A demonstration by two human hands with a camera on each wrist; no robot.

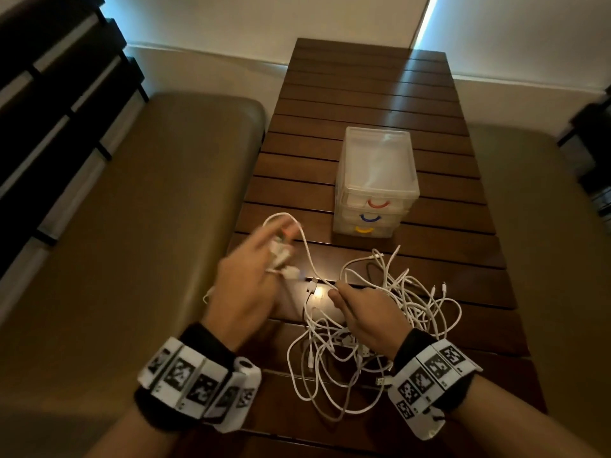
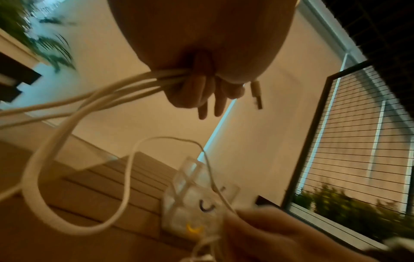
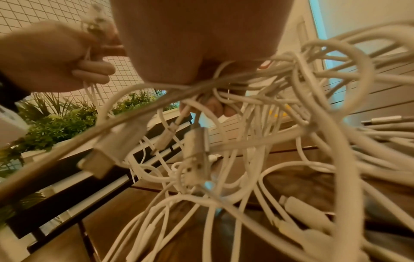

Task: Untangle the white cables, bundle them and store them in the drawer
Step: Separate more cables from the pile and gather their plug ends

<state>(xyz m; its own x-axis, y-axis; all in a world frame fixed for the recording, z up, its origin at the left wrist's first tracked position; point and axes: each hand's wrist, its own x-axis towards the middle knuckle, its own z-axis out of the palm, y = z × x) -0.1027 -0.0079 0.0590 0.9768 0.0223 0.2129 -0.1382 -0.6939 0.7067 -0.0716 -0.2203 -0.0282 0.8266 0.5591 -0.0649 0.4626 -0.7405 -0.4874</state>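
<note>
Nearest the table's front edge, the tangled pile of white charging cables (image 1: 363,332) lies under the right hand (image 1: 363,312), which pinches one strand taut toward the left hand (image 1: 246,285), closed round gathered loops, apparently bundling; the clear plastic three-drawer box (image 1: 377,180) waits shut mid-table.

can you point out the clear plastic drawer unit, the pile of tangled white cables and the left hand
clear plastic drawer unit (image 1: 377,160), head view, on its translucent top
pile of tangled white cables (image 1: 413,302), head view, on the knotted strands right of the right hand
left hand (image 1: 243,285), head view, on the back of the hand
</note>
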